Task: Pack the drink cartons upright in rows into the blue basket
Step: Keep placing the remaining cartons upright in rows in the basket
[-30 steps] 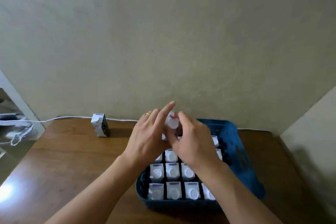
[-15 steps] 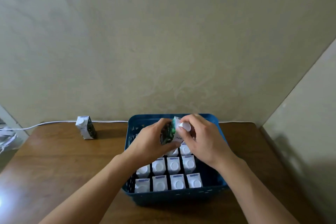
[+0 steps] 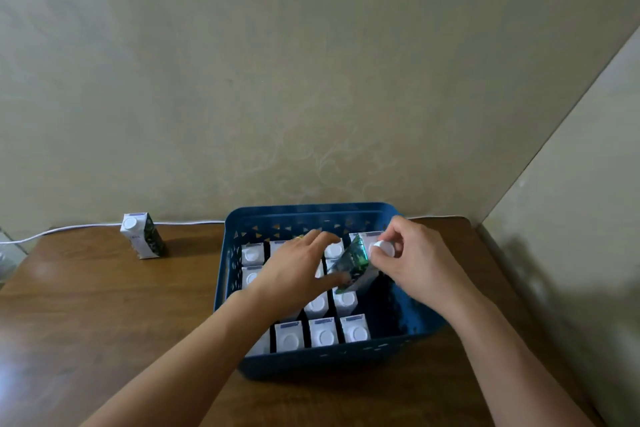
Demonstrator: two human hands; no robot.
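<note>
Cartons (image 3: 323, 336) stood upright in rows inside the blue basket (image 3: 294, 218), white caps up, filling its left and middle parts. Each top had a small blue label, but the writing on it was too small to read. One more carton (image 3: 356, 269) was tilted over the right side of the rows, with its green and dark picture side facing up and its white cap toward the right. The right hand (image 3: 415, 260) held that carton by the cap, with the fingertips pinched around it. The left hand (image 3: 298, 274) was low over the packed cartons with its fingers spread out flat, and its fingertips touched the tilted carton's lower end; I could not tell if it gripped anything. The basket's right side was a dark open strip with no cartons in it, running from the front wall to the back wall, so there was open room there. The basket sat on a brown wooden table (image 3: 104, 305), near the wall (image 3: 311, 80) behind it. A last carton (image 3: 142, 236) stood alone on the table, well apart to the left of the basket, with faint blue writing on its white side that I could not read. A white cord (image 3: 69, 229) ran along the table's back edge behind it.
</note>
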